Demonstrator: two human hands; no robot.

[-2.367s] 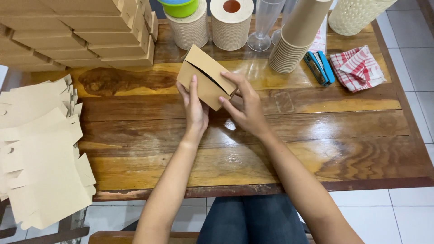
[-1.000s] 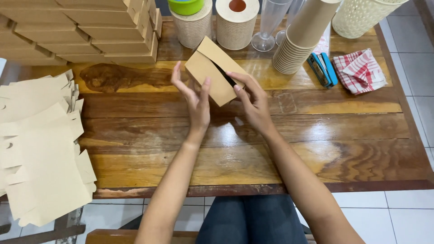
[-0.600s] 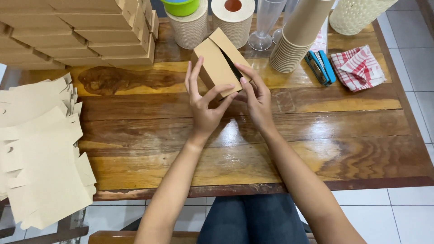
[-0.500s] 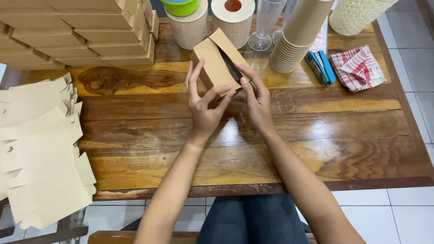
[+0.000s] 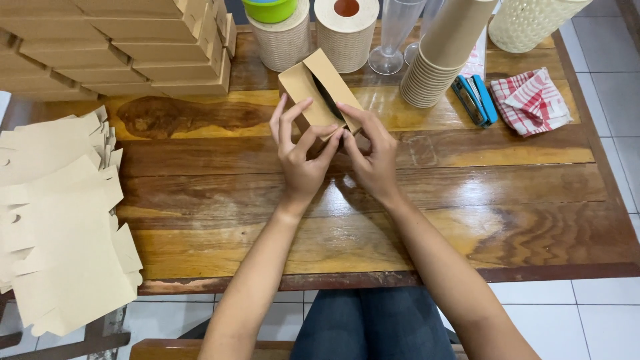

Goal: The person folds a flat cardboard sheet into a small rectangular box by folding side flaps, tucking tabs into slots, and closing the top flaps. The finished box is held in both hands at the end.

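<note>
A brown cardboard box [image 5: 313, 90], partly folded open so a dark gap shows inside, stands tilted on the wooden table [image 5: 467, 200]. My left hand [image 5: 299, 157] grips its left and lower side, fingers spread up the front panel. My right hand [image 5: 369, 153] holds the right side, fingers pressing the lower right edge. Both thumbs meet under the box.
Flat unfolded cardboard blanks [image 5: 57, 213] pile at the left edge. Folded boxes [image 5: 120, 43] are stacked at the back left. Behind stand two paper rolls [image 5: 343, 30], a clear glass [image 5: 397, 33], stacked paper cups [image 5: 443, 53], a blue stapler [image 5: 475, 99] and a red checked cloth [image 5: 530, 100].
The box has been lifted slightly away from me and opened from nearly flat into a sleeve. Both hands shifted up around its lower edges.
</note>
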